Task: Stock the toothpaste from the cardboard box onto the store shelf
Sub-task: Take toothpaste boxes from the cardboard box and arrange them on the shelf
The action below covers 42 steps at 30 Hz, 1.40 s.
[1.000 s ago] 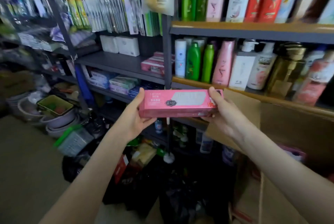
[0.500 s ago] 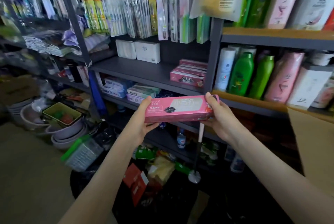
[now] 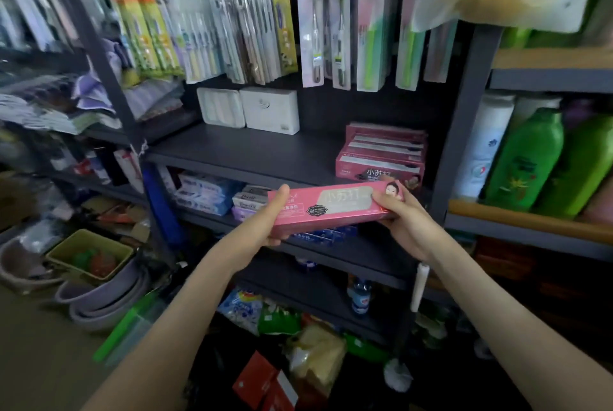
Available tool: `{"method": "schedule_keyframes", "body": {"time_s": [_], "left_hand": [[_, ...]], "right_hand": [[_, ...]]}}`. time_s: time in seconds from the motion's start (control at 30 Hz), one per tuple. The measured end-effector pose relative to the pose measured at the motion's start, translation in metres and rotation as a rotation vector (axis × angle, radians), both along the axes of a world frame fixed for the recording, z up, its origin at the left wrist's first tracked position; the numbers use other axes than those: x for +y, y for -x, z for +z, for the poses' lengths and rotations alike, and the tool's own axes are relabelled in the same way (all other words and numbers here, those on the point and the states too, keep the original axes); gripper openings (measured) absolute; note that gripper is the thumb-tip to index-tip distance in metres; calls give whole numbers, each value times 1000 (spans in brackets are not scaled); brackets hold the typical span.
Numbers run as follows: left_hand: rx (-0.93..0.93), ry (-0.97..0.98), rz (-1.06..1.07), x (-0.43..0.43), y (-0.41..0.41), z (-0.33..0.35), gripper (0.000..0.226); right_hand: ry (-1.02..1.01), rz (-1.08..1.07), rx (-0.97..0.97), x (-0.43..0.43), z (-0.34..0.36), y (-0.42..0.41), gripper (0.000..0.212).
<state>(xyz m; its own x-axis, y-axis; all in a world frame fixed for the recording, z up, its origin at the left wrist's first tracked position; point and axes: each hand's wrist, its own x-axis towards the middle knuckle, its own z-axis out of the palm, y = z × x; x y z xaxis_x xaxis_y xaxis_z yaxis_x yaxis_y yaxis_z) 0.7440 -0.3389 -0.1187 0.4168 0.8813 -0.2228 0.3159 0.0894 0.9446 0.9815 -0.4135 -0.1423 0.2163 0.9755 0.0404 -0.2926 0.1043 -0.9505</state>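
Glossy pink cardboard toothpaste box (image 3: 335, 208); matt dark shelf (image 3: 252, 152); glossy plastic bottles (image 3: 524, 158).

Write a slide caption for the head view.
Left hand and right hand hold a pink toothpaste box near the matching stack.

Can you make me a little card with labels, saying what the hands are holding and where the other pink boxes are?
Held thing: pink toothpaste box, not yet on the shelf
Left grip: left hand holds its left end
Right grip: right hand holds its right end
Same boxes: pink stack at the right side of the dark shelf
Above the shelf: hanging toothbrush packs
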Motion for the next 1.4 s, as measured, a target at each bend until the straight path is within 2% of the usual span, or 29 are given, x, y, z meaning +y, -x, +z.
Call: {"method": "schedule_keyframes", "body": {"time_s": [0.1, 0.17, 0.23, 0.27, 0.37, 0.5, 0.57, 0.7, 0.83, 1.13, 1.4], "left_hand": [[-67, -34, -172, 44, 1, -5, 74], [-100, -32, -212, 76, -2, -7, 80], [-65, -43, -273, 104, -9, -9, 87], [-40, -56, -311, 114, -14, -9, 88], [-14, -84, -399, 142, -32, -9, 73], [57, -201, -576, 165, -56, -18, 48], [74, -249, -637, 170, -65, -27, 40], [126, -303, -731, 177, -80, -47, 48], [120, -336, -728, 184, -94, -57, 45], [108, -403, -760, 193, -115, -57, 65], [65, -381, -677, 193, -132, -61, 68]], "right_hand": [[7, -5, -89, 24, 0, -3, 53], [56, -38, -139, 38, 1, -4, 47], [122, -99, -193, 49, 0, -4, 35], [160, -135, -227, 52, -2, -4, 36], [245, -258, -326, 61, -13, -7, 55], [245, -484, -352, 63, -34, -8, 32], [243, -573, -370, 60, -39, -10, 42], [274, -652, -457, 57, -45, -19, 53], [281, -692, -498, 60, -45, -23, 57], [446, -779, -599, 72, -51, -39, 68], [514, -889, -595, 91, -48, -40, 58]]}}
